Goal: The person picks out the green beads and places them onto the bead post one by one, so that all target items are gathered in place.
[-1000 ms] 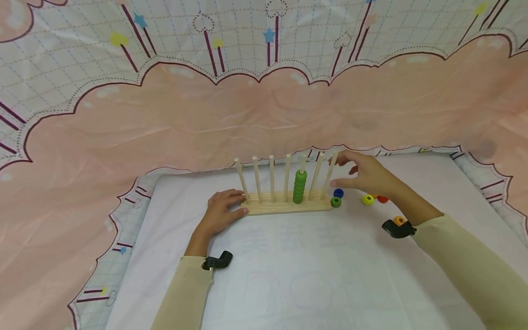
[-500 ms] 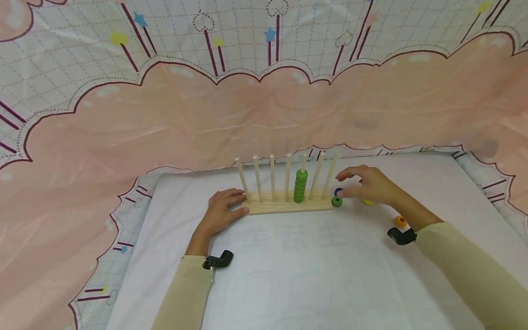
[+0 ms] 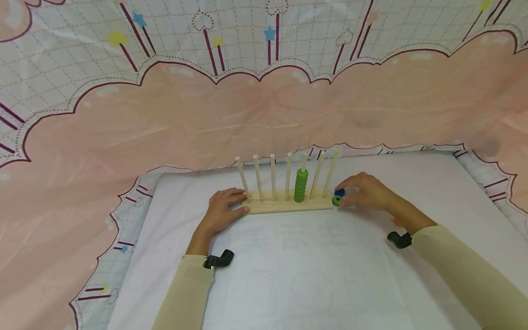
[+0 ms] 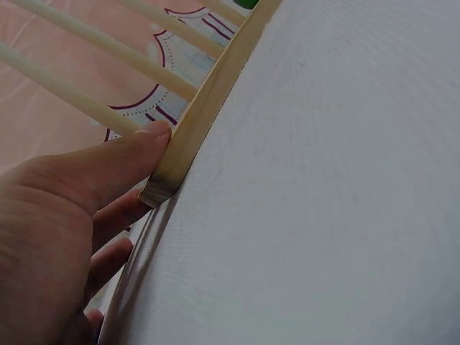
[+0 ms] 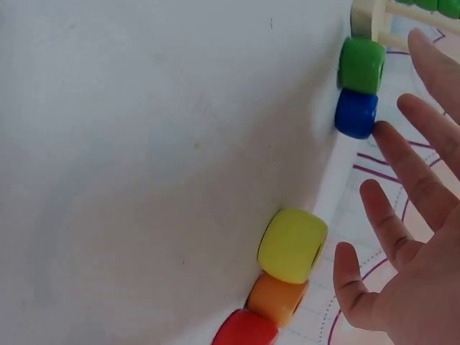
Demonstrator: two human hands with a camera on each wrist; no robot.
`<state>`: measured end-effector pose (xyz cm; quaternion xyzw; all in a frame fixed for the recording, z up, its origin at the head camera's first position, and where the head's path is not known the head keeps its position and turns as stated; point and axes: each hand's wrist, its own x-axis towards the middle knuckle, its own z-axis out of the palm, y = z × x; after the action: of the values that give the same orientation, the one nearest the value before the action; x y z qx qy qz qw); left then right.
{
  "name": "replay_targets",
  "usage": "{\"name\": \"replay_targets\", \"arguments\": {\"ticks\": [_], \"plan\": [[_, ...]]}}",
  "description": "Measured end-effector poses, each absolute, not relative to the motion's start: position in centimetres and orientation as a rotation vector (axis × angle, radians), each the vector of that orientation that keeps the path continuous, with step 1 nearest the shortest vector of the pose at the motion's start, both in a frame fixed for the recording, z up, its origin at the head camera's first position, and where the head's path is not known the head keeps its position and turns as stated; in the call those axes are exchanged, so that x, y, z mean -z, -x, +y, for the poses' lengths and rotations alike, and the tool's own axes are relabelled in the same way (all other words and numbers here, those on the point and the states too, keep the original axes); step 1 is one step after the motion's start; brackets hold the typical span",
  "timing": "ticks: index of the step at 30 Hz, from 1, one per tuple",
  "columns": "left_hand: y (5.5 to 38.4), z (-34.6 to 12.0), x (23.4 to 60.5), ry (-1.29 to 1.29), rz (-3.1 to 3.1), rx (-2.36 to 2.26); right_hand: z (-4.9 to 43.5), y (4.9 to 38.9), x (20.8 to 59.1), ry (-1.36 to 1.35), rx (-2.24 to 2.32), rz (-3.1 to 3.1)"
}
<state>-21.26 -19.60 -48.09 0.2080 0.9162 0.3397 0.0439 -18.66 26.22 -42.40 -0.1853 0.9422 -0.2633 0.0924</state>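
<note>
A wooden rack [image 3: 284, 207] with several upright pegs stands on the white table, a stack of green beads [image 3: 301, 185] on one peg. My left hand [image 3: 222, 207] holds the rack's left end, the thumb on its front edge and fingers behind. At the opposite end, a loose green bead [image 5: 363, 65] and a blue bead [image 5: 356, 113] sit touching. My right hand [image 3: 369, 195] reaches over these two with fingers spread and extended, fingertips right at the blue bead. Its palm [image 5: 424, 291] is bare.
Yellow [image 5: 292, 246], orange [image 5: 278, 298] and red [image 5: 246, 329] beads lie in a row near the right hand, hidden beneath it in the head view. Another orange bead [image 3: 398, 222] shows partly by the right wrist. A patterned pink cloth [image 3: 264, 114] hangs behind the table.
My right hand has come down from beside the rightmost peg to the blue and green beads, covering the yellow and red ones in the head view. The left hand stays on the rack.
</note>
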Motion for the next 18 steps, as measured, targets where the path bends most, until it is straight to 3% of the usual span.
{"name": "replay_targets", "arguments": {"ticks": [18], "plan": [[21.09, -19.59, 48.00, -0.640, 2.808, -1.025, 25.47, 18.47, 42.61, 0.654, 0.677, 2.772]]}}
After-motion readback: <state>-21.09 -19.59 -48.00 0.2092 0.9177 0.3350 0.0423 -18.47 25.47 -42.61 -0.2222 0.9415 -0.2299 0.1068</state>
